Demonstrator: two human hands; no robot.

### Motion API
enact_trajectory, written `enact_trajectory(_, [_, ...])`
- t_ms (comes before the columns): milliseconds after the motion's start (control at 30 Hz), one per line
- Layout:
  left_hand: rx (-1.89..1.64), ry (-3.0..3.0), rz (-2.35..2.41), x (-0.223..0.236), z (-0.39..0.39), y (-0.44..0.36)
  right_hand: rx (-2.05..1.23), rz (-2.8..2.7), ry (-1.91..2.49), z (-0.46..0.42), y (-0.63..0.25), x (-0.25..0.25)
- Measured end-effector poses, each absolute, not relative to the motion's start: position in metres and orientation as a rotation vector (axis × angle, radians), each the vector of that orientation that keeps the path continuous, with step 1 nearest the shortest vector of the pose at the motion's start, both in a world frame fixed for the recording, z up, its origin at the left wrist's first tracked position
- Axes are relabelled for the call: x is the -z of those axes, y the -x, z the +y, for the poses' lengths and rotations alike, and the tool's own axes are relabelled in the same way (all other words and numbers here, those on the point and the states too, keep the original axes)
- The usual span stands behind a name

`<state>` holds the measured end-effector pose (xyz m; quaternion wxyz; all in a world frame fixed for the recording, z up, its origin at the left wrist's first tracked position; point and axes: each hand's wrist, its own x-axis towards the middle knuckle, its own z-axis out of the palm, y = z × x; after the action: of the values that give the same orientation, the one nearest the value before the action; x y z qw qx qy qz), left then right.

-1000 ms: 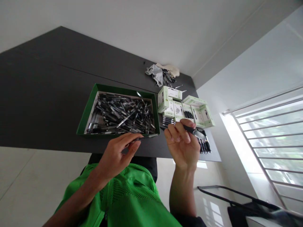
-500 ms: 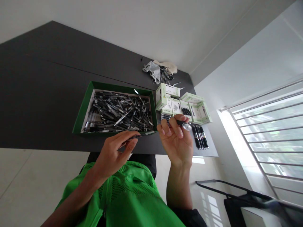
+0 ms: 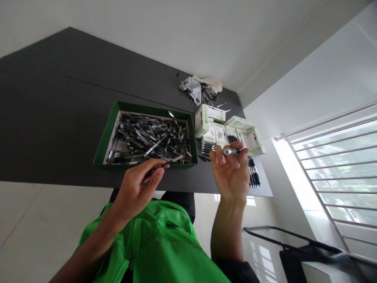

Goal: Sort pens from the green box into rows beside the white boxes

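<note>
My left hand is closed on a slim dark pen, whose pale tip points right over the front rim of a green box. A loose heap of black, silver and clear pens fills much of that box. To the right of it, my right hand is raised palm up, its fingers closed round a thicker pen. The silver end of this pen points left; its other end is partly covered by the fingers. Beyond that hand lies a row of black pens.
Pale green-and-white cartons stand right of the green box, one holding black pens. Behind them are cloth gloves and more pens. The dark table meets a wall at the back. A black metal frame is at lower right.
The pen in my right hand has turned, its silver end swinging from right to left. My left hand has drawn slightly left with its pen, away from the right hand.
</note>
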<state>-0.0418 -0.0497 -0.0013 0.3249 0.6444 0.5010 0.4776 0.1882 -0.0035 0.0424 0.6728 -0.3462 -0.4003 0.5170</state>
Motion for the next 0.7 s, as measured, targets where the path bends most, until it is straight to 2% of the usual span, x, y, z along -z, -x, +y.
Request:
enact_trajectory(133, [-1.258,-1.672,1.441,0.000,-0.045,0.058,-0.685,-1.127,0.992,0.006,-0.218,-0.033])
enact_trajectory(267, [-1.306,-1.643,1.511,-0.001,-0.042,0.070,-0.150,-1.581,1.359,0.016,-0.237,-0.034])
enact_trajectory(333, [-1.327,-1.642,1.521,-0.001,-0.043,0.072,-0.026,-1.777,1.439,0.018,-0.243,-0.031])
enact_trajectory(533, [-1.302,-1.648,1.477,-0.004,-0.048,0.069,-0.069,-1.917,1.476,0.002,-0.257,0.019])
enact_trajectory(700, [-1.282,-1.641,1.492,-0.005,-0.048,0.065,-0.327,-1.996,1.592,-0.012,-0.266,0.058])
